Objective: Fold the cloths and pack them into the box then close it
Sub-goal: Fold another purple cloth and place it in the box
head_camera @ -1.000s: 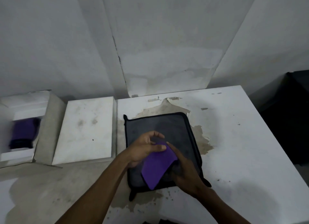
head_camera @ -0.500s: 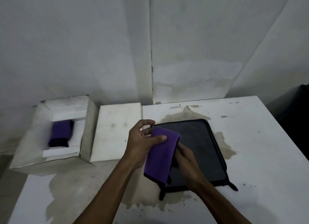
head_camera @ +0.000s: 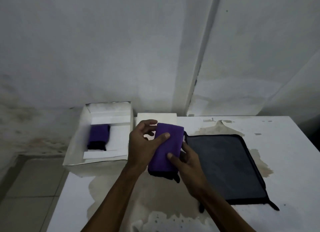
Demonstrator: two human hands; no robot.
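Note:
A folded purple cloth with a dark underside is held above the table between both hands. My left hand grips its left edge, thumb pressed on top. My right hand holds its lower right side with fingers curled round it. A dark grey cloth with black trim lies flat on the table to the right. The open white box stands at the left with another folded purple cloth inside. The box's white lid lies behind my hands, mostly hidden.
The white table has brown peeled patches around the grey cloth and near its front. A white wall rises right behind the box and table. Tiled floor shows at the lower left beyond the table's edge.
Both hands lifted the folded purple cloth off the grey cloth and carried it left toward the box. The view has swung left, bringing the box fully into sight.

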